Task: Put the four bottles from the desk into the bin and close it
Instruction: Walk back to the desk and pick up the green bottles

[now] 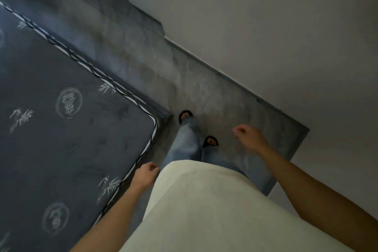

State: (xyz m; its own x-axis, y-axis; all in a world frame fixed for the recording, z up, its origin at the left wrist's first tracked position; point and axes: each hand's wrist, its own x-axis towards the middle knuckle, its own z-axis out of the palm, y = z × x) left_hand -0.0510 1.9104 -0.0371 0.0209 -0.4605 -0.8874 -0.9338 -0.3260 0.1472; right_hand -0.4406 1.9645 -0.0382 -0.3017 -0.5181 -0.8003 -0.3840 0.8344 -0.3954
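Looking down at grey floor (pixel 214 98) beside mattress (pixel 61 129), left hand (pixel 144 176) and right hand (pixel 248 136) loosely curled, grasping nothing, sandalled feet (pixel 185 116) between.

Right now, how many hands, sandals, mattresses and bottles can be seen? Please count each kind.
Hands: 2, left hand and right hand, both empty
Sandals: 2
Mattresses: 1
Bottles: 0 in view
Total: 5
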